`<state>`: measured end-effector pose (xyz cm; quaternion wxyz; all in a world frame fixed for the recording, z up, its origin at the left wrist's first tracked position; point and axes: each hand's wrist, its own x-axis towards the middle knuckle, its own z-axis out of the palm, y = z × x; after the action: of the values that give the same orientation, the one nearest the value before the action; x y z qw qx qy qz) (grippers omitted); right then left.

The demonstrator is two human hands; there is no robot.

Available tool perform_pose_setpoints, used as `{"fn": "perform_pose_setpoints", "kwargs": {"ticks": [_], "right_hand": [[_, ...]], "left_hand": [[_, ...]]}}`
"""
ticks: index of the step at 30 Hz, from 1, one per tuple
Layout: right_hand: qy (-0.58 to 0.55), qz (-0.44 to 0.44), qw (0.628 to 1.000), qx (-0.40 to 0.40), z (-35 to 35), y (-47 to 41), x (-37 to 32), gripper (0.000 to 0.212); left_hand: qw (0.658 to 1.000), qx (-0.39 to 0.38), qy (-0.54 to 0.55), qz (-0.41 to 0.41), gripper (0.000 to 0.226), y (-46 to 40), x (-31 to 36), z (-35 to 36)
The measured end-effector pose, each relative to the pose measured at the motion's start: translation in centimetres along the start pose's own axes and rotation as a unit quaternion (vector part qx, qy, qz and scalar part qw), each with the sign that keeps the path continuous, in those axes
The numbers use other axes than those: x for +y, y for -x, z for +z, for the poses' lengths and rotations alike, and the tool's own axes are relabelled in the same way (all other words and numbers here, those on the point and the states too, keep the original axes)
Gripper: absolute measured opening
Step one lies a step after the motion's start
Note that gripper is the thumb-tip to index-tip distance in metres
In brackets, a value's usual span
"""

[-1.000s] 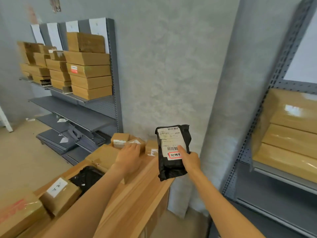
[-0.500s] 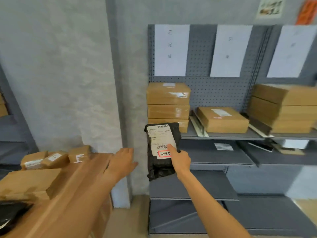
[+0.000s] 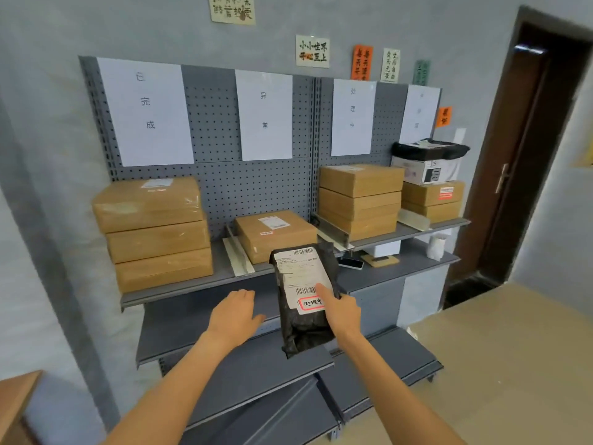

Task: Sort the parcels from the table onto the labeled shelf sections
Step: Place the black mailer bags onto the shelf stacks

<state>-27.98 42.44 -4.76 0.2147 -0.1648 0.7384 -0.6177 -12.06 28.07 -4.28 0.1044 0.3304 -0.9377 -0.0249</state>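
My right hand (image 3: 340, 311) grips a black plastic parcel (image 3: 303, 329) upright in front of the grey shelf (image 3: 199, 284); my thumb lies on its white shipping label beside a red-bordered sticker. My left hand (image 3: 236, 314) hovers open to the left of the parcel, holding nothing. Four white paper labels hang on the pegboard over the shelf sections. Three stacked brown boxes (image 3: 154, 232) fill the leftmost section, a single brown box (image 3: 276, 234) lies in the second, a stack of brown boxes (image 3: 361, 197) stands in the third, and boxes topped by a black bag (image 3: 430, 181) stand in the fourth.
Bare lower shelves (image 3: 244, 370) stick out below my hands. Small items, a phone among them, lie on the right middle shelf (image 3: 375, 258). A corner of the wooden table (image 3: 16, 399) shows at the bottom left. A dark door (image 3: 526, 155) stands at the right beside beige floor.
My view has swung right, away from the table, and now faces the labeled shelf. My left hand has left the table and hangs free. The parcel stays in my right hand.
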Motion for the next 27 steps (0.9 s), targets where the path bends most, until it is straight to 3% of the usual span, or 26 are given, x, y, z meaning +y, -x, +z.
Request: {"fn": "perform_pose_setpoints", "kwargs": {"ticks": [17, 27], "right_hand": [[0.026, 0.047, 0.989, 0.138, -18.2, -17.1, 0.4, 0.043], [0.003, 0.077, 0.988, 0.132, -27.2, -26.0, 2.1, 0.033]], "left_hand": [[0.991, -0.036, 0.052, 0.119, 0.053, -20.0, 18.3, 6.4], [0.987, -0.029, 0.062, 0.146, 0.057, -27.5, 28.3, 9.7]]}}
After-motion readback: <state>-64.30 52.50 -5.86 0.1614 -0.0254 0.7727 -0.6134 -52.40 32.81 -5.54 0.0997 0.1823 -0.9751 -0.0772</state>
